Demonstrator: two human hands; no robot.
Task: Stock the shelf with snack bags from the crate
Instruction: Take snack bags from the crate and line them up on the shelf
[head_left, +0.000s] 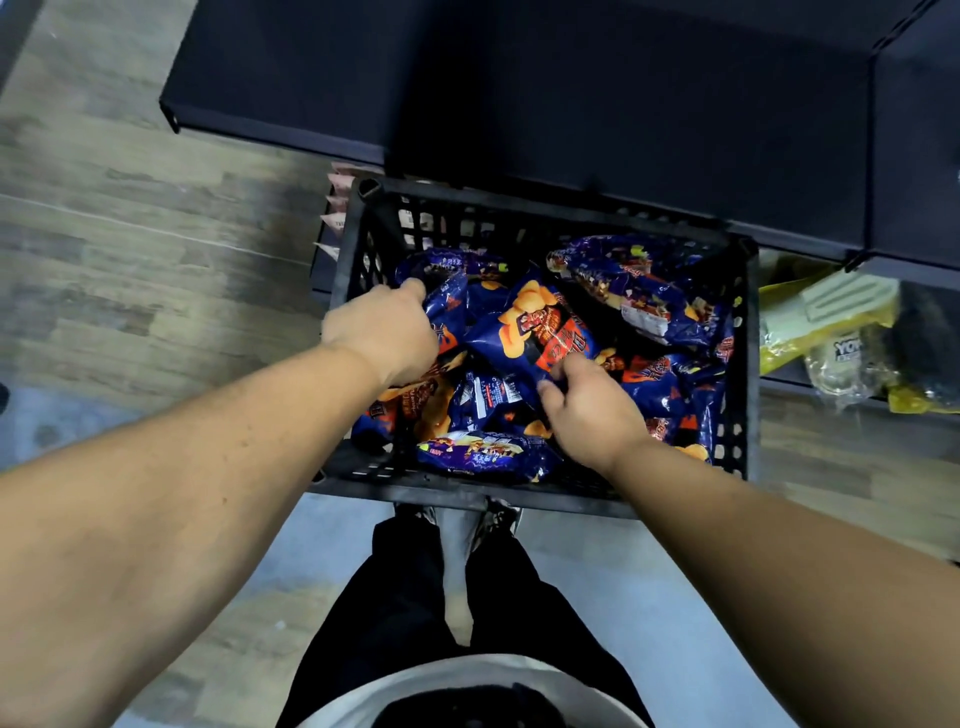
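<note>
A view from above, looking down past a person's two bare forearms into a black plastic crate (358, 291) with lattice sides that stands on a wood-patterned floor (130, 218) right in front of the person's shoes. The crate is heaped with glossy blue and orange snack bags (644, 291) lying at all angles. The left hand (382, 332) reaches into the crate's left side, knuckles up, its fingers curled down around the edge of a blue bag (447, 306); the grip is closed on that bag. The right hand (592, 410) is lower and nearer the middle, and its thumb and fingers pinch the near end of another bag (535, 332), which lies tilted on top of the heap with its orange picture facing up; this grip is also closed on its bag. Just beyond the crate, a dark, bare shelf (571, 104) juts out across the top of the view. To the right, on a lower level under that shelf, lie yellow packets (826, 322). At the crate's far left corner, a few pale pink packet edges (335, 208) show.
</note>
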